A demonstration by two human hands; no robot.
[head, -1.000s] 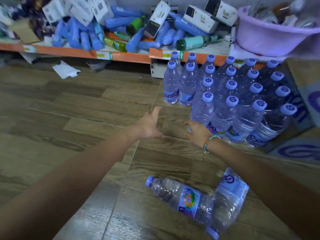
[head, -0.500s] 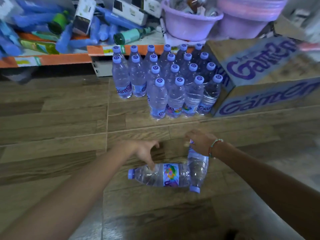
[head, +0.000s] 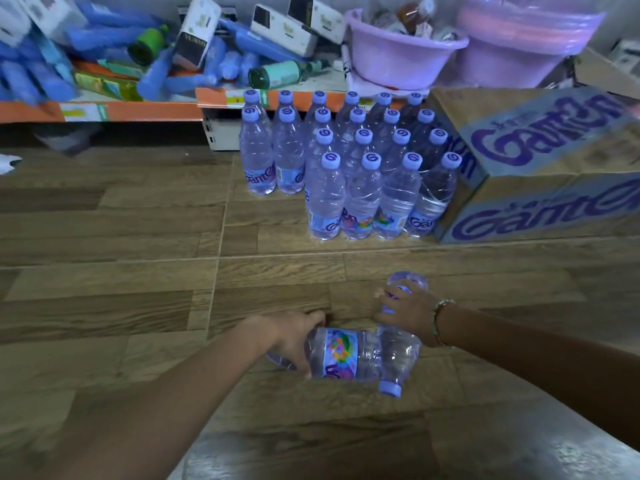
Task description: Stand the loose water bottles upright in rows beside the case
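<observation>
Two clear water bottles with purple caps lie on the wood-look floor in front of me. My left hand (head: pixel 294 336) grips the neck end of the sideways bottle (head: pixel 341 355), whose colourful label faces up. My right hand (head: pixel 408 311) curls over the body of the second bottle (head: pixel 398 355), which lies with its cap (head: pixel 390 388) toward me and its base away. Farther back, several bottles stand upright in rows (head: pixel 360 188) beside the cardboard case (head: pixel 540 168) printed with purple lettering.
A low orange-edged shelf (head: pixel 131 110) runs along the back, piled with blue packets, green bottles and white boxes. Two lilac plastic basins (head: pixel 401 53) sit behind the case. A scrap of white paper (head: pixel 7 162) lies at the far left.
Both hands came back from the standing rows and dropped onto the two lying bottles. The left hand now grips one at its neck end; the right closes over the other.
</observation>
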